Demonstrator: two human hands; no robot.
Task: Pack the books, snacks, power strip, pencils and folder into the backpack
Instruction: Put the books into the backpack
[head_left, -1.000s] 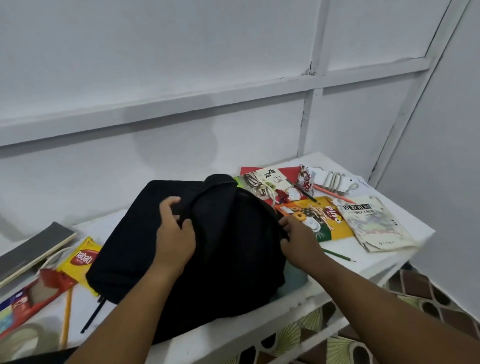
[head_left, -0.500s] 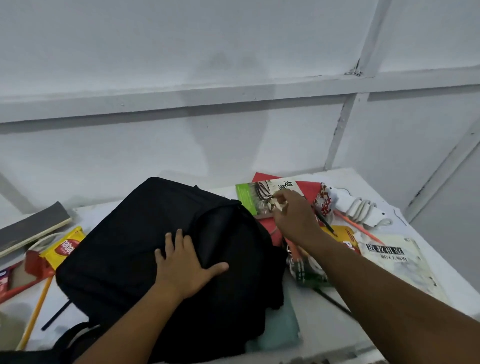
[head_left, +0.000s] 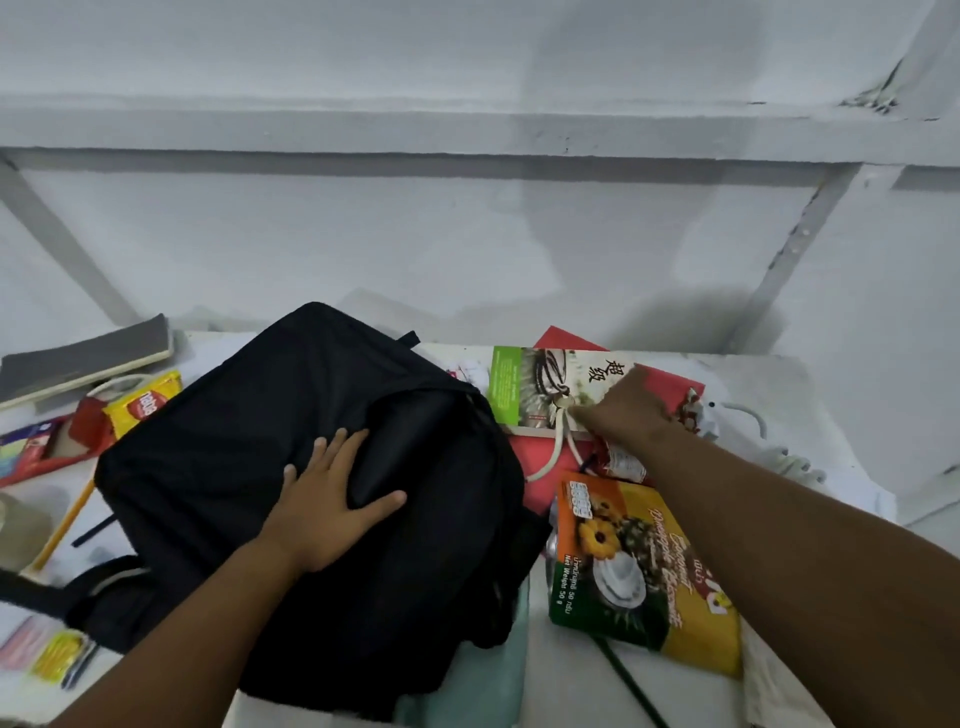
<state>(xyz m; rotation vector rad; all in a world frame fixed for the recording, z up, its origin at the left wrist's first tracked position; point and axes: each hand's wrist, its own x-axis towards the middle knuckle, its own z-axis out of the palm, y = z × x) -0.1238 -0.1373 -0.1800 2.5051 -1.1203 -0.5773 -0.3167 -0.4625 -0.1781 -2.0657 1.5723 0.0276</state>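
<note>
Glossy paperback book (head_left: 545, 387), thin and bendy, lying on the red folder (head_left: 670, 387) just right of the black backpack (head_left: 270, 441): your right hand (head_left: 626, 410) rests fingers-down on its cover, grip unreadable, so pinch its near edge while your left hand (head_left: 332, 506) stays flat on the backpack.

Left hand (head_left: 332, 512): off its earlier grip on the backpack (head_left: 291, 467), now flat, fingers spread.
Right hand (head_left: 631, 410): away from the backpack's edge, now on the book (head_left: 550, 387), apparently pinching its cord.
</note>
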